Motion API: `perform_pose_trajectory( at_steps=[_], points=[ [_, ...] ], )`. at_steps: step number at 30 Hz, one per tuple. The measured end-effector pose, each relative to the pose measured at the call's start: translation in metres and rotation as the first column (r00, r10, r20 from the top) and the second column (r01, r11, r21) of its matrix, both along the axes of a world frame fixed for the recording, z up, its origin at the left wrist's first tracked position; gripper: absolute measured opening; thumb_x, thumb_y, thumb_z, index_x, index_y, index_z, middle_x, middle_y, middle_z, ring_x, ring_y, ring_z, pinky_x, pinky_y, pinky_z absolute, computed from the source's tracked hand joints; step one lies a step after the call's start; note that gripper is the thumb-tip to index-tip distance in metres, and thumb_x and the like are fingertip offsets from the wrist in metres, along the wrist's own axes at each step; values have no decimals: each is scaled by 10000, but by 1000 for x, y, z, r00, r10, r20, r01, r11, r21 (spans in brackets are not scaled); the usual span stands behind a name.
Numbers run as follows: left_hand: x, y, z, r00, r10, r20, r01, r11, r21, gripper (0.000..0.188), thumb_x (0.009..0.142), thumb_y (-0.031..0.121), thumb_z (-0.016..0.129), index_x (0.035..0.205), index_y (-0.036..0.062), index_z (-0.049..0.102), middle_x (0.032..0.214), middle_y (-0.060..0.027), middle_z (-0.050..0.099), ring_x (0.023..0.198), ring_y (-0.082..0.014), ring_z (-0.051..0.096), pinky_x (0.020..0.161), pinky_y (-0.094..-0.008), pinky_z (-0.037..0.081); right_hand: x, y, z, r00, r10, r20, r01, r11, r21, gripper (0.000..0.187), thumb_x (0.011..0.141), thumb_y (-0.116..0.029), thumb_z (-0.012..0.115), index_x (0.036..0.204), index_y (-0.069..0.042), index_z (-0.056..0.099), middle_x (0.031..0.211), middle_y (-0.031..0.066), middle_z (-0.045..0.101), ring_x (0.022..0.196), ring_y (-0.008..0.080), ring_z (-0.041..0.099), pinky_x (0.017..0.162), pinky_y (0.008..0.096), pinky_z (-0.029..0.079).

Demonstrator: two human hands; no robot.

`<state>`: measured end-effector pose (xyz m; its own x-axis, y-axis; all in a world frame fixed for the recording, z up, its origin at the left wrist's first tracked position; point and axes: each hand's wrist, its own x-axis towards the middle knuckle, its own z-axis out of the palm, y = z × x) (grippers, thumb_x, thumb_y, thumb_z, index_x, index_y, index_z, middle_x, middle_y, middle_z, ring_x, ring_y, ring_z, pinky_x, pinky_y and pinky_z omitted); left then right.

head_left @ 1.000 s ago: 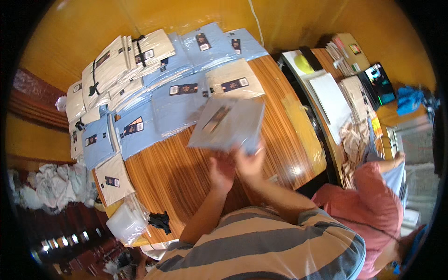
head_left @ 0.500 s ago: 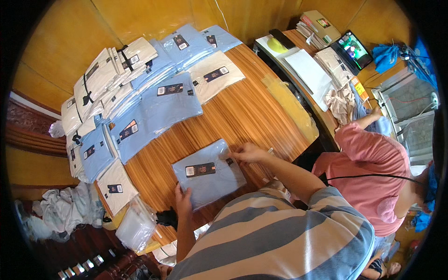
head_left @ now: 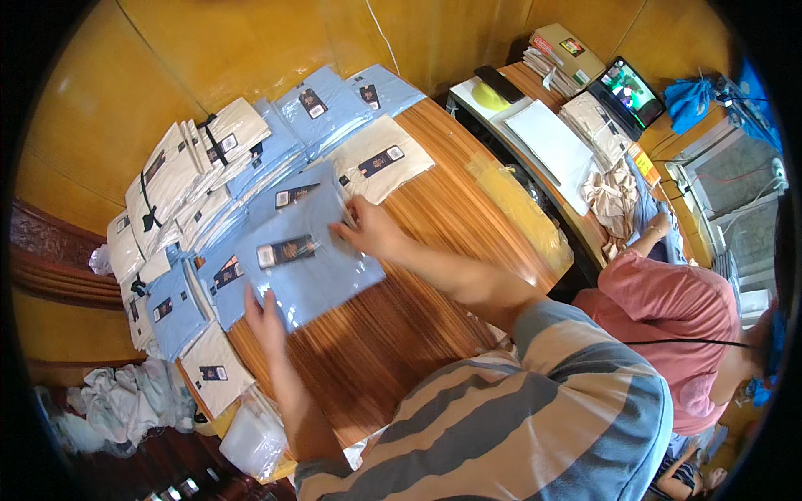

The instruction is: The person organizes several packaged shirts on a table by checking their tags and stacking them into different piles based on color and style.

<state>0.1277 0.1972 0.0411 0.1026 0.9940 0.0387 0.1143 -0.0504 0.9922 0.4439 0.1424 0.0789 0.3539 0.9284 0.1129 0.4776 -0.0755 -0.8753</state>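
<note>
A folded light blue garment in a clear plastic bag (head_left: 330, 280), with a dark hang tag on its front, is held between my hands above the wooden table. My left hand (head_left: 268, 324) grips its near left edge, the thumb on top. At its far right corner, my right hand (head_left: 373, 230) is closed on the bag's edge. Part of a bagged blue garment (head_left: 311, 182) lies behind it, partly covered. A cream bagged garment (head_left: 386, 159) rests just beyond my right hand.
Stacks of bagged cream garments (head_left: 171, 179), some tied with black bands, and blue ones (head_left: 317, 104) fill the table's far left. Clear bags (head_left: 253, 438) lie at the near left corner. A co-worker in a pink top (head_left: 660, 317) sits at the side desk on the right.
Both hands have lifted the bagged blue garment off the table and carried it left and away from me, toward the other bagged garments. The co-worker's arm has shifted slightly.
</note>
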Motion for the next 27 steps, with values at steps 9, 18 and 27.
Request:
perform_pose_trajectory(
  at_steps=[9,18,27],
  points=[
    [44,78,-13,788,-224,-573,399,895,198,1370,676,206,996,1684,10,89,1656,-353,268,1492,-409,411,1231,-429,357,30,66,-36,825,338,454,-259,939,-228,1288,647,-627,923,1678,-240,254,1603,464,210,1328,605,516,1097,554,485],
    [88,77,-11,595,-78,-800,236,969,80,1410,616,108,997,1697,155,92,1548,-421,331,1378,-550,492,1099,-499,510,67,109,-60,656,493,571,-404,869,-286,1497,568,-565,985,1715,-294,61,1626,501,35,1280,572,591,1085,497,534],
    [79,35,2,645,184,-741,136,927,349,1335,685,196,978,1679,62,97,1602,-386,288,1467,-548,361,1209,-533,370,116,104,-47,974,226,29,-225,973,-46,1033,774,-539,880,1542,-33,408,1396,294,574,1252,413,640,1057,436,524]
  ],
)
